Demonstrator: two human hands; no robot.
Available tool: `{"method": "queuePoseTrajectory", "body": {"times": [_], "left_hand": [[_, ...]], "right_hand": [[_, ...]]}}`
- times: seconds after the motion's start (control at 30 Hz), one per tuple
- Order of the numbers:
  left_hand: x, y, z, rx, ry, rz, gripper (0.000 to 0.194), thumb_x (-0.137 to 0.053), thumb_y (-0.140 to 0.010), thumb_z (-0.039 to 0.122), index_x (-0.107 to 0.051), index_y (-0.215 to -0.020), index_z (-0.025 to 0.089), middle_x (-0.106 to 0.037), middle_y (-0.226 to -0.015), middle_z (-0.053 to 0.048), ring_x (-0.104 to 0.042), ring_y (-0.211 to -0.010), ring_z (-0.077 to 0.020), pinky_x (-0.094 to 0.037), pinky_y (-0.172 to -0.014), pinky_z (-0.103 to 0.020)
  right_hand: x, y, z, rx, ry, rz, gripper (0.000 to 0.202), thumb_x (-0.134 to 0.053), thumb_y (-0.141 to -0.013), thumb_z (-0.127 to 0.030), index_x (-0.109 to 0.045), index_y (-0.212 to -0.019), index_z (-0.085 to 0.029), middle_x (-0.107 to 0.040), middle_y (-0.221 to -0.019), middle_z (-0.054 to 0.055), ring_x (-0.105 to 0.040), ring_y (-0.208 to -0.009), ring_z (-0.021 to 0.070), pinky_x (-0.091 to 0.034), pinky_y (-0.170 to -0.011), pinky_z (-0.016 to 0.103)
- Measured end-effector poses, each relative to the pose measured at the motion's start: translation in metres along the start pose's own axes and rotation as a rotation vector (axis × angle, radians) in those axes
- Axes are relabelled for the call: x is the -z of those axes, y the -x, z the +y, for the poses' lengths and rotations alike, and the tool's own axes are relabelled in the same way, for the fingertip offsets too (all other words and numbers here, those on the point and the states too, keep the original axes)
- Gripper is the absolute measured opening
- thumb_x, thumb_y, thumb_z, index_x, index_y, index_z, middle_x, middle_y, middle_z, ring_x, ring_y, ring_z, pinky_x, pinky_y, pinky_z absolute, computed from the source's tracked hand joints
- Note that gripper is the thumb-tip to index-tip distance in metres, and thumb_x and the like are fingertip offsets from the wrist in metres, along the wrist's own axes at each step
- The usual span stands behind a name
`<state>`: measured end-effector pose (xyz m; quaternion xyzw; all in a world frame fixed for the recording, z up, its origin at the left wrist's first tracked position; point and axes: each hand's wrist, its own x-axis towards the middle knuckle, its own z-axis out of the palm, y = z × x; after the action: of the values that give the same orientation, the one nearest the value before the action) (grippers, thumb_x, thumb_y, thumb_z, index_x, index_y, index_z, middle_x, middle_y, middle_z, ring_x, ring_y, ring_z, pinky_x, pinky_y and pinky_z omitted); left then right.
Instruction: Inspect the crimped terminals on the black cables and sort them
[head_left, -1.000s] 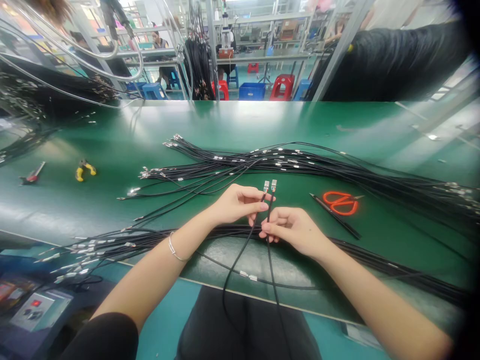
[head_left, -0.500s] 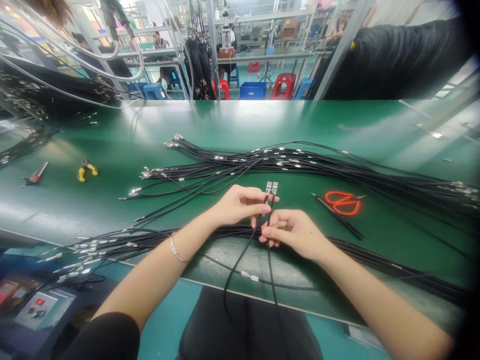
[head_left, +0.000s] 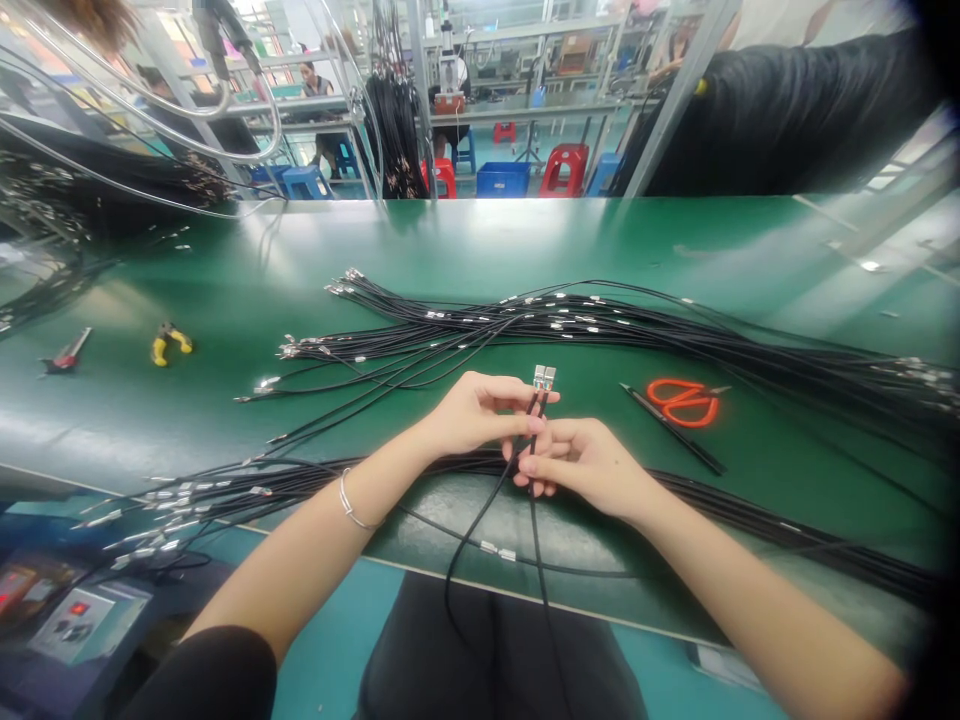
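Two silvery connectors (head_left: 544, 378) stand side by side at the ends of two black cables (head_left: 535, 530). Just below the connectors, my left hand (head_left: 491, 412) pinches both cables between thumb and fingers. My right hand (head_left: 574, 455) is closed on one of them a little lower, close to the left fingertips. Both cables hang down over the table's front edge. Behind my hands lies a long bundle of black cables (head_left: 465, 325) with silvery ends and white tags. Another bundle (head_left: 750, 515) runs beneath my hands along the front of the green table (head_left: 525, 240).
Orange-handled scissors (head_left: 684, 403) and a black pen-like tool (head_left: 675, 430) lie right of my hands. Yellow-handled pliers (head_left: 171, 343) and a small red-handled tool (head_left: 67, 355) lie on the left. Stools, a blue bin (head_left: 503, 180) and seated people are beyond the table.
The two connectors have come closer together and now nearly touch. My right hand has shifted very slightly to the left; my left hand looks almost still.
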<state>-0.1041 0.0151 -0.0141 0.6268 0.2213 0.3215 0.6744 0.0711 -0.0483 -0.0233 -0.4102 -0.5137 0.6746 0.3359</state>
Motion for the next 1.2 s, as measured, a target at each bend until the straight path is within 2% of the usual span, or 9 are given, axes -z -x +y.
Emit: {"method": "queuePoseTrajectory", "body": {"times": [0.17,0.27,0.33,0.4,0.57,0.67,0.73,0.93,1.2], "left_hand": [[-0.002,0.003,-0.001,0.011,-0.058,-0.007,0.045,-0.077,-0.075,0.031,-0.07,-0.115,0.011,-0.07,-0.085,-0.009,-0.06,-0.057,-0.0104,-0.052,-0.043,-0.018],[-0.004,0.004,-0.002,0.015,-0.083,-0.013,0.041,-0.077,-0.075,0.032,-0.071,-0.111,0.011,-0.069,-0.088,-0.009,-0.059,-0.06,-0.0107,-0.052,-0.043,-0.018],[-0.005,0.005,-0.002,0.037,-0.093,-0.038,0.04,-0.077,-0.075,0.031,-0.072,-0.109,0.011,-0.069,-0.087,-0.009,-0.058,-0.061,-0.011,-0.052,-0.043,-0.018],[-0.007,0.005,-0.002,0.059,-0.094,-0.079,0.04,-0.076,-0.076,0.031,-0.072,-0.11,0.011,-0.068,-0.085,-0.008,-0.058,-0.06,-0.0106,-0.052,-0.043,-0.019],[-0.012,0.007,-0.004,0.068,-0.111,-0.166,0.028,-0.075,-0.078,0.031,-0.074,-0.097,0.01,-0.066,-0.09,-0.008,-0.058,-0.061,-0.01,-0.052,-0.044,-0.019],[-0.013,0.008,-0.004,0.079,-0.126,-0.198,0.026,-0.074,-0.079,0.032,-0.074,-0.093,0.01,-0.065,-0.087,-0.008,-0.056,-0.06,-0.0092,-0.052,-0.045,-0.019],[-0.013,0.009,-0.003,0.094,-0.117,-0.201,0.026,-0.074,-0.079,0.032,-0.074,-0.094,0.01,-0.065,-0.083,-0.007,-0.057,-0.059,-0.0097,-0.052,-0.045,-0.019],[-0.017,0.01,-0.002,0.148,-0.011,-0.182,0.028,-0.077,-0.076,0.029,-0.074,-0.095,0.009,-0.064,-0.075,-0.007,-0.059,-0.058,-0.0114,-0.051,-0.043,-0.019],[-0.021,0.011,0.0,0.206,0.134,-0.175,0.038,-0.079,-0.073,0.022,-0.072,-0.108,0.009,-0.068,-0.074,-0.009,-0.063,-0.058,-0.0134,-0.053,-0.042,-0.019]], "right_hand": [[0.002,-0.001,-0.003,-0.033,0.049,0.03,0.039,-0.083,-0.064,-0.046,-0.068,-0.075,-0.011,-0.069,-0.065,0.007,-0.065,-0.054,0.0148,-0.054,-0.051,0.024],[0.007,0.0,-0.004,0.131,0.085,0.287,0.044,-0.08,-0.065,-0.054,-0.062,-0.064,-0.013,-0.065,-0.058,0.004,-0.058,-0.046,0.011,-0.046,-0.043,0.021],[0.011,0.0,-0.005,0.293,0.089,0.471,0.045,-0.074,-0.072,-0.057,-0.063,-0.064,-0.014,-0.061,-0.056,0.002,-0.05,-0.042,0.0067,-0.038,-0.04,0.019],[0.014,0.001,-0.005,0.397,0.057,0.548,0.042,-0.069,-0.078,-0.056,-0.065,-0.068,-0.015,-0.057,-0.056,0.0,-0.045,-0.042,0.0049,-0.032,-0.04,0.019],[0.017,0.002,-0.007,0.427,-0.037,0.469,0.037,-0.071,-0.079,-0.051,-0.065,-0.068,-0.016,-0.041,-0.049,-0.005,-0.033,-0.044,0.0049,-0.024,-0.043,0.021],[0.015,0.002,-0.008,0.386,-0.028,0.44,0.035,-0.075,-0.076,-0.048,-0.064,-0.064,-0.016,-0.05,-0.054,-0.002,-0.042,-0.048,0.007,-0.029,-0.047,0.023],[0.015,0.002,-0.009,0.34,-0.031,0.442,0.037,-0.076,-0.075,-0.047,-0.062,-0.061,-0.016,-0.052,-0.057,-0.001,-0.044,-0.05,0.0076,-0.029,-0.047,0.023],[0.016,0.002,-0.009,0.174,-0.124,0.369,0.042,-0.073,-0.077,-0.048,-0.055,-0.059,-0.015,-0.032,-0.051,-0.006,-0.025,-0.046,0.0046,-0.016,-0.046,0.023],[0.018,0.0,-0.008,0.038,-0.172,0.253,0.048,-0.07,-0.08,-0.047,-0.048,-0.052,-0.016,-0.028,-0.045,-0.007,-0.019,-0.041,0.0039,-0.011,-0.045,0.025]]}}
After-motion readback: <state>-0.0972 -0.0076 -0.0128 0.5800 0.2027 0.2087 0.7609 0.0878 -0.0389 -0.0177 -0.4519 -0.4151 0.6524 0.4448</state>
